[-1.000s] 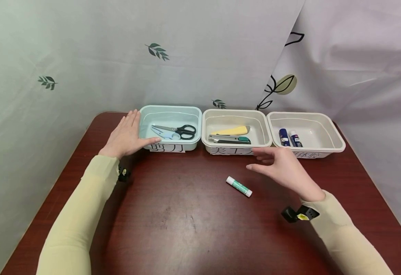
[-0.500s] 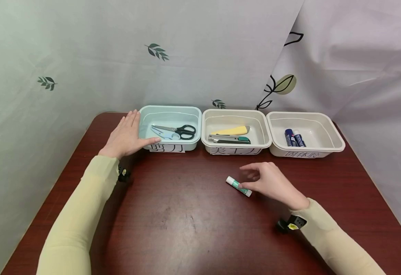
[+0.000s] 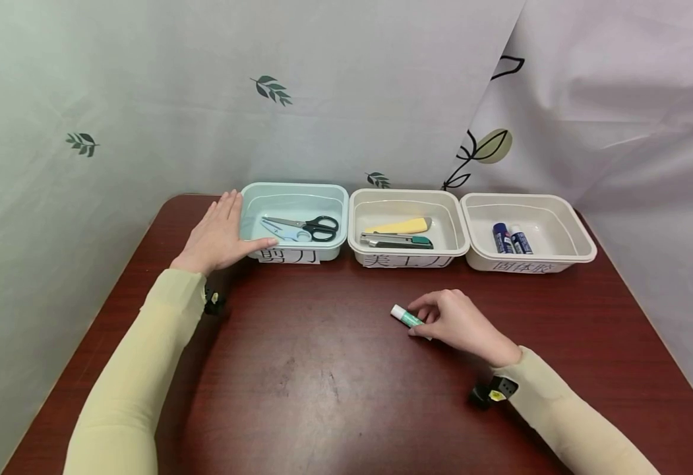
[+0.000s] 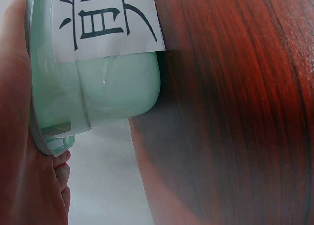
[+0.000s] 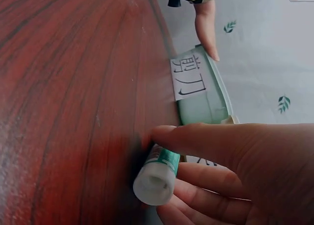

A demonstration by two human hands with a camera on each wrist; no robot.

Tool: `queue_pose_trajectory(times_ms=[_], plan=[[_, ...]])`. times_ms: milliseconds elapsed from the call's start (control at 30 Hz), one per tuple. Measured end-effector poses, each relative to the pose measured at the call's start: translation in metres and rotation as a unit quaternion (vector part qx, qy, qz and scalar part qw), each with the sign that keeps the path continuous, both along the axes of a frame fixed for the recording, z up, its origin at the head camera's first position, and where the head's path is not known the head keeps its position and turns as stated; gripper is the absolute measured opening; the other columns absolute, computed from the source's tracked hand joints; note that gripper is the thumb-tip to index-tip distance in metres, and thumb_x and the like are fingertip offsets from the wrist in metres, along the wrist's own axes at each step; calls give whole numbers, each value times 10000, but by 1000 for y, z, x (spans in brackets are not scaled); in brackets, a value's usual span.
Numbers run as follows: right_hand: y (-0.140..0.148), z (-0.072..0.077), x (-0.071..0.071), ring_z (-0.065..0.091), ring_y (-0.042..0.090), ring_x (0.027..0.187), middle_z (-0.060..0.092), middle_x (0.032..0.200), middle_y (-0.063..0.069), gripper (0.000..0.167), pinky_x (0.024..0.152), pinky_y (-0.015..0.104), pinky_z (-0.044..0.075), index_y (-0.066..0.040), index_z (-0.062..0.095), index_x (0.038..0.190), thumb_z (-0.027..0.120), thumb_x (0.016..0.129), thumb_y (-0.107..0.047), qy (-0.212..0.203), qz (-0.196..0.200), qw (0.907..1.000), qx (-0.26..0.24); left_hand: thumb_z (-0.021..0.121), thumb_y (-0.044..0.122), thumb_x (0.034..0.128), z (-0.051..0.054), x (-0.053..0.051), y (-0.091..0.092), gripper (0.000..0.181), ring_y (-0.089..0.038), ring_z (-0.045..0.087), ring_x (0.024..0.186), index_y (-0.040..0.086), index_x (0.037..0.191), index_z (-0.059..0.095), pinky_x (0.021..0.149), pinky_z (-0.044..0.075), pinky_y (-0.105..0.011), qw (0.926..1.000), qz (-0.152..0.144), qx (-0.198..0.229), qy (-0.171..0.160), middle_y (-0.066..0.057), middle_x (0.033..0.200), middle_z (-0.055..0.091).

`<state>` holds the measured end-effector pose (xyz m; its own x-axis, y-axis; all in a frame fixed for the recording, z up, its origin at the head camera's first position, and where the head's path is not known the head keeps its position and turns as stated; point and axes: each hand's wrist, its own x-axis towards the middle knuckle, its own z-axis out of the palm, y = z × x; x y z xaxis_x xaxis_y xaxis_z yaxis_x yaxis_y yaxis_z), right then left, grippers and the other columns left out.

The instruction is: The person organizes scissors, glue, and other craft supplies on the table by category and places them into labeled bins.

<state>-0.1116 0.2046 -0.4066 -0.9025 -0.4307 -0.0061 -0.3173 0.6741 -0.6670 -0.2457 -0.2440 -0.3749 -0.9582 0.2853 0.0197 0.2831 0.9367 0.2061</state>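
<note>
A green-and-white glue stick (image 3: pixel 406 316) lies on the table, its white cap end pointing to the far left. My right hand (image 3: pixel 455 323) has thumb and fingers on either side of it and pinches its near half. The right wrist view shows the hollow white end of the glue stick (image 5: pixel 154 183) between thumb and fingers, close to the wood. My left hand (image 3: pixel 215 234) rests with straight fingers on the left corner of the light blue bin (image 3: pixel 337 251), thumb along its front rim. In that bin are black-handled scissors (image 3: pixel 321 228) and light blue scissors (image 3: pixel 289 232).
Beside the blue bin stands a beige bin (image 3: pixel 463 245) with a yellow utility knife (image 3: pixel 405 226) and a grey-green one (image 3: pixel 402 241). Further right, another beige bin (image 3: pixel 586 251) holds two blue glue sticks (image 3: pixel 502 239). Written paper labels mark the fronts. A patterned curtain (image 3: pixel 322 132) hangs behind.
My right hand has come down and left from the right bin to the glue stick and taken hold of it. The two blue glue sticks shifted slightly right. The left hand stays put.
</note>
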Motion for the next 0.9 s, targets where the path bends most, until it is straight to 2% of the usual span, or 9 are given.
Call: queue_pose_trajectory(times_ms=[467,900], plan=[[0,0,-1,612,60,672,650,729,-103,229,587,248,524,-85,793,991,883,779,-89,85,72,9999,37,494,847,844,0,0,0,1276,-370,-17,1537,-63,1597,10,1234,-19,-473,10000,9,-16,-23,-264,1664,14],[14,26,-9,643,80,652,674,736,-88,246,592,255,551,-82,793,1034,868,800,-94,435,-359,9983,-168,498,840,848,0,1,0,1269,-370,-12,1537,-66,1597,18,1234,-17,-472,10000,-3,3,-12,-265,1663,18]])
